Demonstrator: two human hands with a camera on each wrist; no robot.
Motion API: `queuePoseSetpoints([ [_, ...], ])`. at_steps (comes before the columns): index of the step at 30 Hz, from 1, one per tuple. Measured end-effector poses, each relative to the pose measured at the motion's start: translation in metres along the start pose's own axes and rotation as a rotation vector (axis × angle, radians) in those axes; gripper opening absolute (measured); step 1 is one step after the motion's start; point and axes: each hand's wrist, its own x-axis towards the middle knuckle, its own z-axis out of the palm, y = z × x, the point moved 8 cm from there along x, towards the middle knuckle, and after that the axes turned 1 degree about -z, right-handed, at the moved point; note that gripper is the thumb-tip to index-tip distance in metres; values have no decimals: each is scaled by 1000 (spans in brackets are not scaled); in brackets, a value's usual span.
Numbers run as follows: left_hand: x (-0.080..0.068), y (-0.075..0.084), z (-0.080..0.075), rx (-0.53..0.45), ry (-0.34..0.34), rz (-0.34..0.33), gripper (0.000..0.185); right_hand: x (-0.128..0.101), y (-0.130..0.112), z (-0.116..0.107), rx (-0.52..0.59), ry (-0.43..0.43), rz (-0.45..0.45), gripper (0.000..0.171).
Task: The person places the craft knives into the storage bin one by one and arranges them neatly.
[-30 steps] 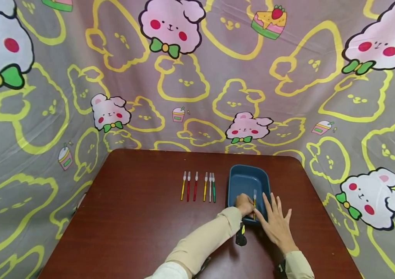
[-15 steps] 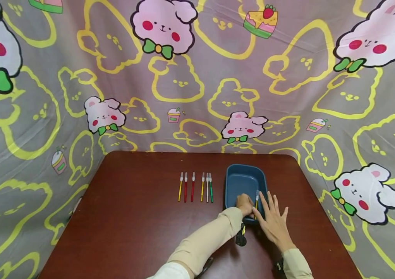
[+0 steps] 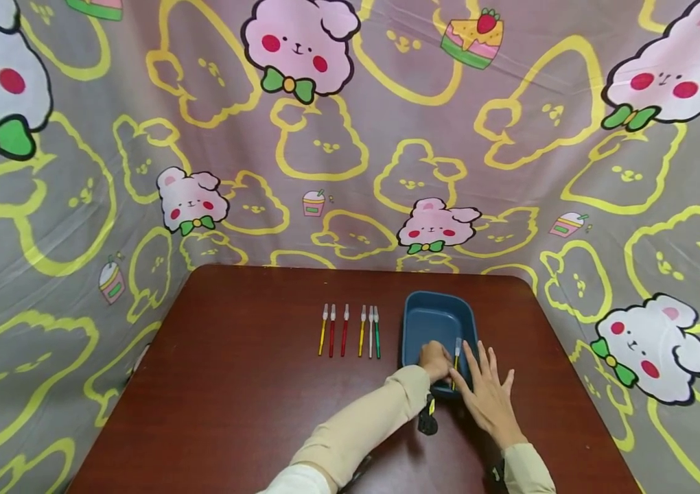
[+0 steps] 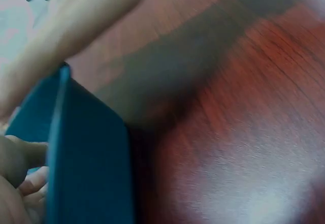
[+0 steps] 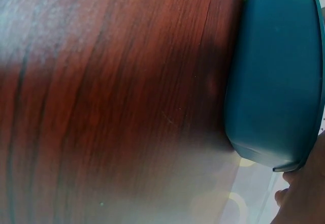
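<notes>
Brush (image 3: 456, 357) now nearer tray rim (image 3: 472, 336)

Left hand (image 3: 435, 361) sits inside blue tray (image 3: 414, 309), boxed by its walls. Right hand (image 3: 491, 394) lies flat just right of it, touching the near-right rim, blocking that side. Row of brushes (image 3: 350, 331) lies left of the tray, narrow gap between. Bare table (image 3: 232, 384) further left and nearer: open passage.

The left wrist view is badly blurred; the tub (image 4: 86, 168) is cut off at its bottom edge, and the brush (image 3: 456, 353) is perhaps too small to make out.
</notes>
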Motion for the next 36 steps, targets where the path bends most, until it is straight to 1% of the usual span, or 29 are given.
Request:
queuePoseSetpoints([
  [3, 0, 9, -10, -26, 9, 18, 19, 0, 2, 0, -11, -1, 6, 75],
  [5, -5, 21, -25, -106, -32, -3, 19, -1, 2, 0, -8, -4, 10, 76],
  [7, -6, 26, -33, -177, -58, -19, 18, -1, 3, 0, -5, -11, 14, 78],
  [10, -7, 28, -47, -253, -87, -52, 19, -1, 3, 0, -5, -18, 20, 81],
  [12, -7, 27, -57, -277, -98, -66, 19, 0, 3, -1, -13, -23, 22, 83],
  [15, -8, 23, -70, -312, -121, -70, 19, 0, 5, -1, -20, -25, 24, 86],
  [17, -9, 20, -79, -329, -128, -50, 18, -1, 6, 0, -16, -29, 27, 88],
  [20, -13, 17, -96, -327, -127, 5, 17, -1, 6, 2, -16, -34, 30, 90],
  [24, -19, 12, -118, -321, -127, 38, 17, 0, 5, 3, -17, -41, 35, 94],
  [28, -21, 3, -138, -378, -123, 25, 18, 0, 3, 2, -9, -34, 32, 93],
  [30, -21, -2, -148, -392, -108, 25, 19, 0, 2, 1, -5, -28, 26, 93],
  [33, -19, -11, -162, -423, -91, 9, 20, 0, 2, 1, 2, -21, 20, 93],
  [36, -17, -23, -176, -431, -79, 1, 23, -1, 1, 0, 10, -17, 18, 94],
])
